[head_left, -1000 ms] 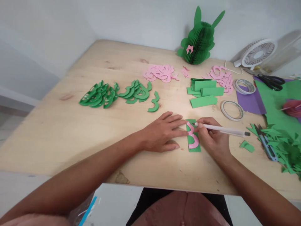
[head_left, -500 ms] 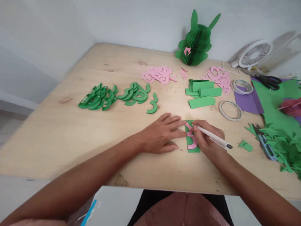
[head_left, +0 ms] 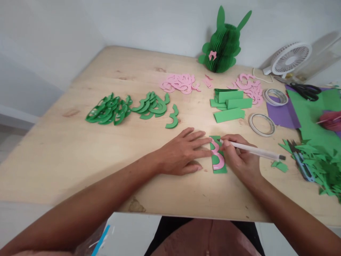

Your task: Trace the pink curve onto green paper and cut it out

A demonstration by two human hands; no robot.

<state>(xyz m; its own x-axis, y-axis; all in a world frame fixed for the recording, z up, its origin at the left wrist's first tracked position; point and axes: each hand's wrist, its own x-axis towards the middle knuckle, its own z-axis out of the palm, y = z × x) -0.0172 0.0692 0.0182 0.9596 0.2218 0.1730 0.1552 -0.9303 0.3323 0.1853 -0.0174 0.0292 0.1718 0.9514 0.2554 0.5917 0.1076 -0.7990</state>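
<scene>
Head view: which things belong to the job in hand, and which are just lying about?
In the job:
white pen, held by the right hand
pink curved piece, touched by the left hand
green strip beneath it

Apparently lying about:
white fan
black-handled scissors
blue-handled snips
green paper figure

Sort of place: a papercraft work corner, at home or in a small workshop; cannot tell which
Pale wooden table: across the middle of the frame, against a whitish wall
Materials: green paper shapes and pink shapes, centre; green scraps, lower right
Tools: tape rolls, black-handled scissors, snips, right side
Pleated paper figure: green, upper right
Fan: white, upper right
</scene>
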